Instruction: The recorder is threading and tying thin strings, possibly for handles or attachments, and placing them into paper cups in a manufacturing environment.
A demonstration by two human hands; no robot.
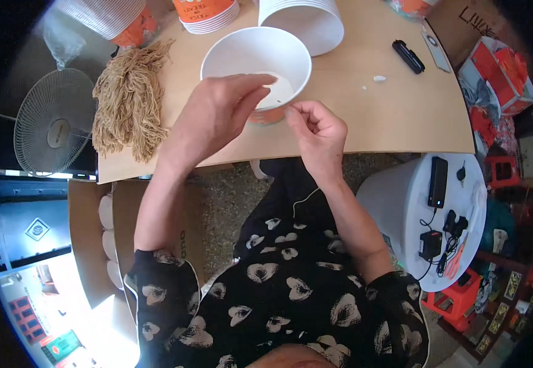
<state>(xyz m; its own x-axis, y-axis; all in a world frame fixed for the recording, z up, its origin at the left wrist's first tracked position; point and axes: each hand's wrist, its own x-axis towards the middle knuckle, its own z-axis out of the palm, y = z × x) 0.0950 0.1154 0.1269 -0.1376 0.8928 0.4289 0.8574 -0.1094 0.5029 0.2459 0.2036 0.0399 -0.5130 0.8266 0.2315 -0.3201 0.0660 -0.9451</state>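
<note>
A paper bucket (254, 46), white inside and orange outside, is tilted on the table in front of me with its mouth toward me. My left hand (214, 116) reaches over its near rim, the fingers stretched out and the thumb apart, with nothing seen in them. At the bucket's near right rim, my right hand (318, 138) pinches thumb and index finger together. Whatever lies between those fingertips is too small to make out. A small dark spot shows on the bucket's inner wall between my hands.
A bundle of tan cords (133, 101) lies at the table's left. Behind stand stacked orange buckets (208, 13) and a white bucket on its side (303, 24). A black tool (408, 57) lies at the right. A fan (55, 122) stands left, a white stool (401, 196) right.
</note>
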